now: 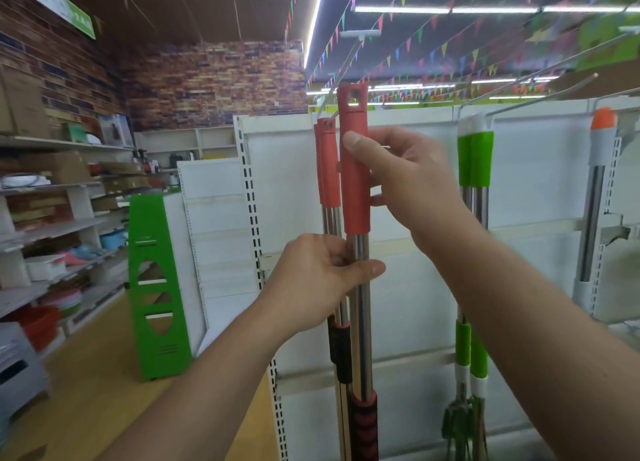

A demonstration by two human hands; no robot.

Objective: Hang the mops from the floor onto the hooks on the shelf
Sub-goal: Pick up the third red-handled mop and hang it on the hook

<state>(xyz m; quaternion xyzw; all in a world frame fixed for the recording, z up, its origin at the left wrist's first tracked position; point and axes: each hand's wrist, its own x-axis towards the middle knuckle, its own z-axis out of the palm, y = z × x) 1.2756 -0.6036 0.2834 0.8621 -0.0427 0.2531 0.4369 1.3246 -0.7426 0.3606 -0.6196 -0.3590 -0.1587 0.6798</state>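
Observation:
I hold a mop upright in front of the white shelf panel (426,190). Its red handle cap (353,169) has a hanging hole at the top, level with a long metal hook (341,76). My right hand (405,180) grips the red cap, thumb on its front. My left hand (325,280) grips the steel pole (362,339) below the cap. Just behind, two other red-capped mops (327,166) hang from that hook. Two green-handled mops (476,159) hang further right, their green strands near the floor.
Another pole with an orange and white top (601,141) hangs at the far right. More bare metal hooks (540,95) stick out above. A green stand (156,287) is on the wooden floor to the left. Stocked shelves (52,218) line the left wall.

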